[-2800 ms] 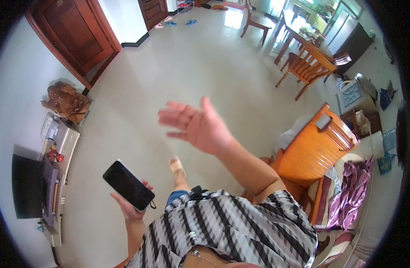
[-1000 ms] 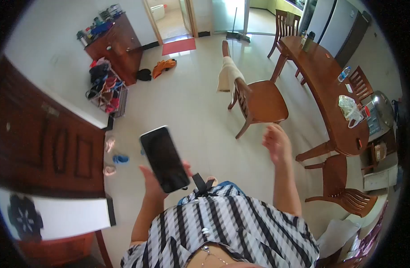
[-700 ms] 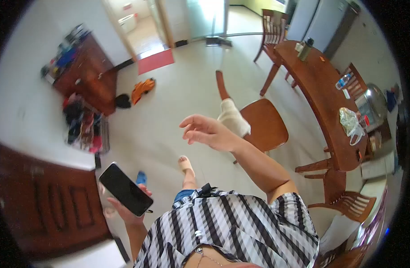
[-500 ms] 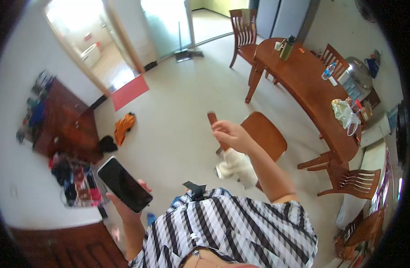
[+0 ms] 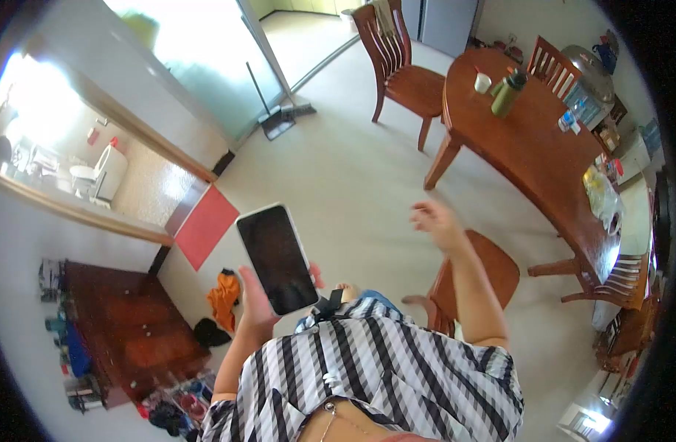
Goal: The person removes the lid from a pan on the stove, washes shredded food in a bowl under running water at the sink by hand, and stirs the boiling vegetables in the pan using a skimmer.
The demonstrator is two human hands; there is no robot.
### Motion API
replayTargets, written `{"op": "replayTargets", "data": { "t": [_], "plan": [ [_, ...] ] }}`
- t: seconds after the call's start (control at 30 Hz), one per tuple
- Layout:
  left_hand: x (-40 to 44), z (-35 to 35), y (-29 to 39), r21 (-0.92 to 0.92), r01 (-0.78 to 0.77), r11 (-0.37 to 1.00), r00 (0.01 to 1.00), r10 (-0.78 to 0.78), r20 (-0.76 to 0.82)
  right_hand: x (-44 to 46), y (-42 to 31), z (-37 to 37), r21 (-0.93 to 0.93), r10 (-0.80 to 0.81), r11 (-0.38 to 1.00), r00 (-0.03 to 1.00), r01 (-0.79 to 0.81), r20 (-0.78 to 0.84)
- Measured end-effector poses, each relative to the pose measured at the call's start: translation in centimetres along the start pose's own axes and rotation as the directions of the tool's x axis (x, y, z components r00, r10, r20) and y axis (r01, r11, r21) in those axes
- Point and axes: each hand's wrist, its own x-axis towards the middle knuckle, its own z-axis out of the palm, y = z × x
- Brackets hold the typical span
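The smartphone with a dark rectangular screen and a pale edge (image 5: pixel 279 259) is in the person's left hand (image 5: pixel 258 298), screen up and tilted. That hand grips its lower part, thumb along one long side and fingertips showing at the other. The right hand (image 5: pixel 437 222) is raised, well apart from the phone, half open with its fingers loosely bent.

Just beside the right hand, partly behind its forearm, stands a reddish-brown wooden chair with a smooth seat (image 5: pixel 493 269). Beyond and to the right of that hand is a long reddish-brown wooden table with a curved edge (image 5: pixel 515 140). On it are a small white cup (image 5: pixel 482 82), a green bottle with a dark lid (image 5: pixel 507 94) and, farther right, a thin translucent plastic bag (image 5: pixel 603 199). A slatted wooden chair (image 5: pixel 417 85) stands at the table's end, beyond the right hand, with a light cloth (image 5: pixel 384 16) over its back.

To the left of the left hand, a flat red mat (image 5: pixel 205 227) lies at a doorway. Nearer to that hand are a crumpled orange cloth item (image 5: pixel 224 300) and a dark item (image 5: pixel 210 333) on the floor, beside a dark reddish wooden cabinet (image 5: pixel 131 317).
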Motion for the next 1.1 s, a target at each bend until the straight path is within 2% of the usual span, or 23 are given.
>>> {"op": "replayTargets", "data": {
  "t": [0.03,0.07,0.1,0.13,0.17,0.2,0.23,0.3,0.33,0.4,0.47,0.5,0.53,0.6,0.67,0.73,0.77,0.8,0.93,0.97,1.0,1.03,1.1],
  "plan": [
    [1.8,-1.1,2.1,0.066,0.006,0.998,0.998,-0.002,-0.056,3.8,-1.2,3.1,-0.025,-0.031,0.999,0.994,0.034,0.105],
    [3.3,-2.0,4.3,0.068,0.023,0.997,0.984,-0.010,-0.180,6.6,-4.0,6.3,-0.124,-0.025,0.991,0.975,0.054,0.220],
    [4.9,-4.4,6.2,0.061,0.004,0.998,0.993,0.003,-0.120,9.6,-5.5,9.5,-0.122,-0.066,0.986,0.936,0.114,0.345],
    [6.9,-6.7,8.3,0.055,-0.009,0.998,0.998,0.013,-0.065,12.5,-9.0,11.8,-0.212,-0.068,0.959,0.882,0.186,0.465],
    [9.4,-7.6,10.3,0.053,-0.037,0.998,0.995,0.042,-0.088,15.6,-11.4,13.6,-0.209,-0.087,0.950,0.838,0.233,0.538],
    [13.1,-6.8,14.6,0.061,-0.062,0.996,0.991,0.069,-0.116,19.8,-15.7,14.0,-0.192,-0.107,0.941,0.787,0.277,0.608],
    [15.9,-4.7,22.3,0.023,-0.069,0.997,0.991,0.071,-0.112,23.1,-23.8,14.3,-0.166,-0.122,0.945,0.777,0.280,0.618],
    [23.2,-5.7,26.0,0.066,-0.129,0.990,0.979,0.137,-0.148,30.2,-26.6,15.2,-0.128,-0.126,0.956,0.766,0.263,0.631],
    [27.2,-6.5,28.0,0.088,-0.157,0.984,0.973,0.170,-0.159,34.0,-26.7,15.5,-0.100,-0.121,0.970,0.792,0.223,0.598],
    [35.7,-8.5,30.5,0.072,-0.145,0.987,0.988,0.148,-0.036,40.6,-25.8,14.7,-0.052,-0.107,0.986,0.842,0.158,0.528],
    [43.9,-7.4,34.6,0.064,-0.012,0.998,0.995,0.006,0.098,45.6,-27.5,11.2,0.059,0.020,0.997,0.908,-0.049,0.419],
    [48.4,-7.6,35.4,-0.030,0.064,0.997,0.978,-0.057,0.201,48.3,-27.9,9.6,0.129,0.079,0.982,0.922,-0.138,0.380],
    [52.6,-7.8,36.2,-0.106,0.156,0.982,0.946,-0.118,0.302,50.5,-28.0,8.0,0.187,0.096,0.970,0.948,-0.158,0.305],
    [60.5,-7.0,37.5,-0.176,0.346,0.922,0.869,-0.244,0.431,54.8,-27.9,5.0,0.271,0.102,0.952,0.982,-0.143,0.159],
    [68.0,-5.5,38.5,-0.151,0.471,0.869,0.813,-0.362,0.456,58.5,-28.2,2.0,0.347,0.091,0.933,0.995,-0.095,0.028],
    [76.3,-3.9,38.2,-0.035,0.424,0.905,0.752,-0.330,0.571,62.1,-28.0,-1.0,0.456,0.118,0.888,0.989,-0.063,-0.093],
    [80.4,-3.2,37.7,0.068,0.371,0.926,0.772,-0.349,0.531,64.7,-28.0,-2.5,0.429,0.096,0.902,0.990,-0.041,-0.105],
    [83.8,-2.5,37.3,0.030,0.387,0.922,0.781,-0.345,0.521,67.3,-28.0,-4.1,0.399,0.078,0.917,0.990,-0.024,-0.120],
    [95.9,-0.3,38.3,-0.100,0.410,0.907,0.805,-0.308,0.508,81.6,-28.8,-9.6,0.329,0.028,0.944,0.998,-0.007,-0.057],
    [98.6,0.2,38.9,-0.151,0.426,0.892,0.812,-0.303,0.500,86.1,-29.4,-10.9,0.342,-0.009,0.940,1.000,0.000,0.023],
    [100.9,0.3,39.4,-0.207,0.433,0.877,0.821,-0.289,0.493,89.9,-31.0,-11.7,0.310,0.026,0.950,0.997,-0.047,0.074],
    [103.5,-1.4,39.4,-0.169,0.411,0.896,0.839,-0.299,0.454,93.7,-32.5,-11.8,0.277,0.073,0.955,0.989,-0.106,0.127],
    [107.7,-3.4,40.5,-0.126,0.370,0.921,0.868,-0.294,0.400,102.2,-32.7,-11.4,0.361,-0.059,0.931,0.955,-0.053,0.292]
  ]
}}
